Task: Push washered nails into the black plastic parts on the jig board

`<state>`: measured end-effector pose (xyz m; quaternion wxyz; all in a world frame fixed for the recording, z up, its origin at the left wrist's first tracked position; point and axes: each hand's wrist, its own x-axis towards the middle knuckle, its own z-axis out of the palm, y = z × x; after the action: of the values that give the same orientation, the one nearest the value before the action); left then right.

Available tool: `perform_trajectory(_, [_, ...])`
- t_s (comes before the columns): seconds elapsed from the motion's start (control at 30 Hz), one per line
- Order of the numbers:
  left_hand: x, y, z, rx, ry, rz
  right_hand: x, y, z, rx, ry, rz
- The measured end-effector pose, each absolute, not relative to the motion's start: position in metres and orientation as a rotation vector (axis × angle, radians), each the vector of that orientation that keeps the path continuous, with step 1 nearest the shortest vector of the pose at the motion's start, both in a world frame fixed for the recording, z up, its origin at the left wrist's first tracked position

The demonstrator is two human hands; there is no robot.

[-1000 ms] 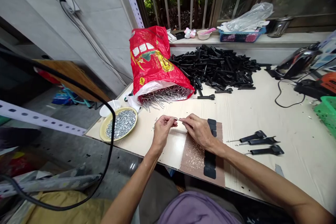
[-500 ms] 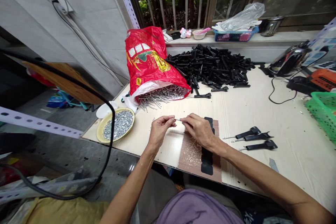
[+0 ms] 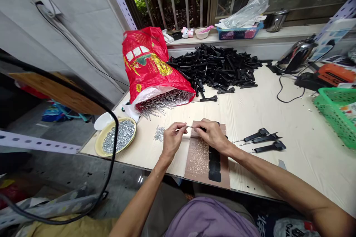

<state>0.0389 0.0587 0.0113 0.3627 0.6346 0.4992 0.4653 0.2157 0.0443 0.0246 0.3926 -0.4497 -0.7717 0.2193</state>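
Note:
In front of me, both hands pinch a thin metal rod [image 3: 190, 126] held level above the table. My left hand [image 3: 172, 137] is closed at its left end; any small part between the fingertips is too tiny to make out. My right hand [image 3: 210, 133] is closed on the other end, over a brown board [image 3: 194, 163] with a row of black pads [image 3: 214, 166]. A small pile of metal bits [image 3: 159, 133] lies left of my left hand. Right of my right hand lie three black handles with metal rods [image 3: 265, 139].
A red bag [image 3: 150, 66] spills many metal rods [image 3: 164, 102]. Behind lies a heap of black handles [image 3: 217, 67]. At left stands a yellow bowl [image 3: 100, 147] of small metal pieces, crossed by a black cable [image 3: 113, 155]. A green basket [image 3: 330, 118] and an orange tool [image 3: 335, 73] are at right.
The view has shifted slightly, so the table's things appear a little further left. Both hands still hold the rod, and the small pile of metal bits beside my left hand shows more fully.

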Motion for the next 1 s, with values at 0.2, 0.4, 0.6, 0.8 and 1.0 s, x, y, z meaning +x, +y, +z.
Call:
perform_trajectory(0.2, [0.062, 0.057, 0.005, 1.835, 1.297, 1.263, 0.231, 0.041, 0.017, -1.203, -1.807, 0.59])
perform_trajectory(0.4, [0.075, 0.06, 0.011, 1.284, 1.104, 1.073, 0.263, 0.039, 0.013, -1.187, -1.865, 0.588])
perform_trajectory(0.6, [0.085, 0.058, 0.018, 1.183, 1.094, 1.005, 0.272, 0.024, 0.017, -1.206, -1.979, 0.435])
perform_trajectory(0.8, [0.092, 0.047, 0.029, 1.177, 1.119, 1.043, 0.274, 0.018, 0.019, -1.174, -1.991, 0.269])
perform_trajectory(1.0, [0.091, 0.054, 0.036, 0.847, 0.932, 0.908, 0.28, 0.02, 0.016, -1.054, -1.839, 0.378])
